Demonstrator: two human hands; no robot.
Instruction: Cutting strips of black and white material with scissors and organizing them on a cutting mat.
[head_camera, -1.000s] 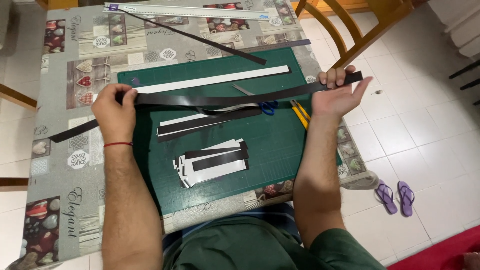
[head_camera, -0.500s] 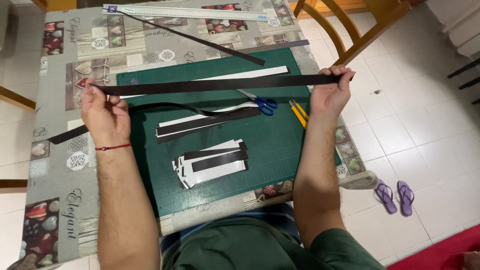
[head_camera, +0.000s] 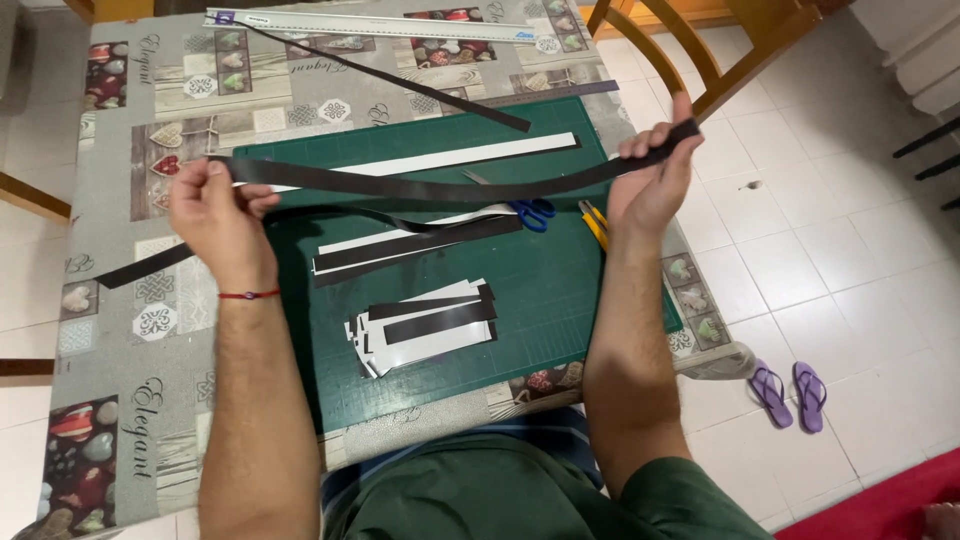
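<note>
Some cutting looks done: short black and white pieces (head_camera: 425, 322) lie stacked low on the green mat (head_camera: 560, 300), and long strips (head_camera: 415, 248) wait above them. The left hand (head_camera: 215, 210) pinches one end of a long black strip (head_camera: 420, 186). The right hand (head_camera: 650, 180), at right, has its fingers (head_camera: 640, 143) closed on the other end, above the worktop (head_camera: 120, 330).

Between the left hand (head_camera: 215, 215) and right hand (head_camera: 650, 180), the long black strip (head_camera: 430, 187) spans the green cutting mat (head_camera: 560, 290), barring passage at that height. Beneath it lie loose strips (head_camera: 415, 245), a stack of cut pieces (head_camera: 425, 322), scissors (head_camera: 525, 208) and a yellow cutter (head_camera: 593, 222); bare mat shows near the front right.
</note>
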